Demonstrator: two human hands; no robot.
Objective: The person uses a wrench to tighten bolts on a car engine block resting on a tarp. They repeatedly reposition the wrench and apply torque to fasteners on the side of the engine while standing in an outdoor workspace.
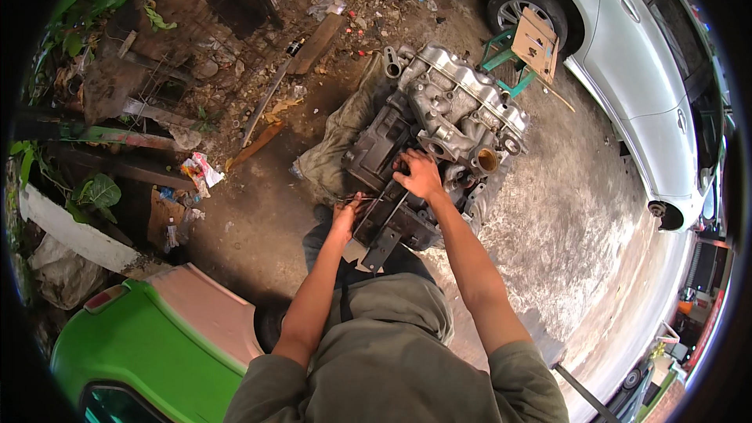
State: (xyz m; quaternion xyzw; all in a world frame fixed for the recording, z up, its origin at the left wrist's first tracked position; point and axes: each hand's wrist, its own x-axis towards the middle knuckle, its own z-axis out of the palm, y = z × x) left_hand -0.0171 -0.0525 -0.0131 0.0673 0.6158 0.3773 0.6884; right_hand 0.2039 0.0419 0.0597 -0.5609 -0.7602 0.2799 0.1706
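A metal engine (439, 86) sits low in front of me, with silver castings on top and a dark block section (372, 141) toward the left. My left hand (347, 213) is at the lower left of this dark part, its fingers closed around something thin that I cannot make out, beside a dark plate with holes (380, 247). My right hand (417, 171) has curled fingers on the top of the dark section, just below a silver manifold pipe; what its fingertips hold, if anything, is hidden. A crumpled khaki cloth (333, 160) lies under the engine's left side.
A silver car (634, 86) stands at right, with cardboard (536, 43) on a green stool (509, 86) beside it. A green and pink car panel (149, 329) is at lower left. Litter, boards (313, 43) and plants (102, 192) lie along the left and back.
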